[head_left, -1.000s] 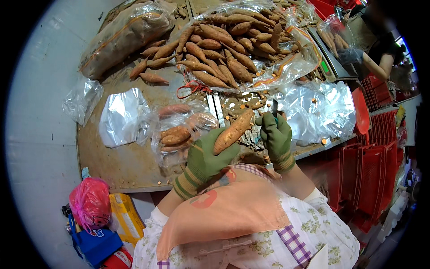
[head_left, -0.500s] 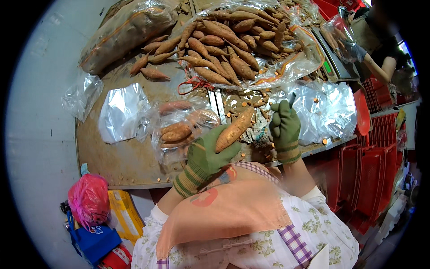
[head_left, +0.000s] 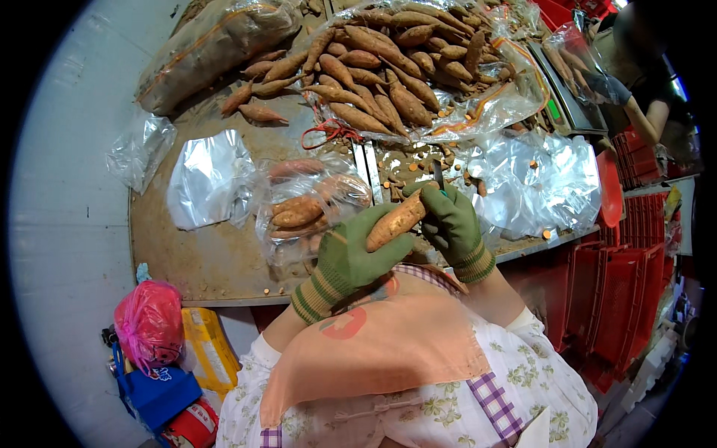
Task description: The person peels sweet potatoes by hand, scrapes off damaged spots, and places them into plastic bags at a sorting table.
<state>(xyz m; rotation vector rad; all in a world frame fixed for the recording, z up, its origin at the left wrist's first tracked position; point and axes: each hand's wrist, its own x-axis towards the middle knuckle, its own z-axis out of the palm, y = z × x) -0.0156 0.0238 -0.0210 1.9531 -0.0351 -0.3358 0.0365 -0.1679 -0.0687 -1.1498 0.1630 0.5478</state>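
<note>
My left hand [head_left: 355, 254], in a green knit glove, is wrapped round a sweet potato [head_left: 396, 224] held tilted over the table's near edge. My right hand [head_left: 454, 224], gloved alike, is closed on a small knife [head_left: 438, 173] whose dark blade points up past the fingers. Its fingers meet the far tip of the sweet potato; whether the blade touches it I cannot tell. Left of my hands lies a clear plastic bag with several sweet potatoes [head_left: 299, 212] in it. A large heap of sweet potatoes [head_left: 373, 75] rests on opened plastic at the back.
Flat clear bags [head_left: 208, 179] lie at the left, more clear bags [head_left: 538, 179] at the right. Cut bits and soil litter the middle. A full sack [head_left: 213, 56] stands far left. Red crates [head_left: 605, 291] are stacked right. A co-worker's gloved hand [head_left: 614, 88] holds a bag.
My right hand has moved left and down with the knife, from beside the sweet potato to its tip. The left hand still holds the sweet potato, slightly lower.
</note>
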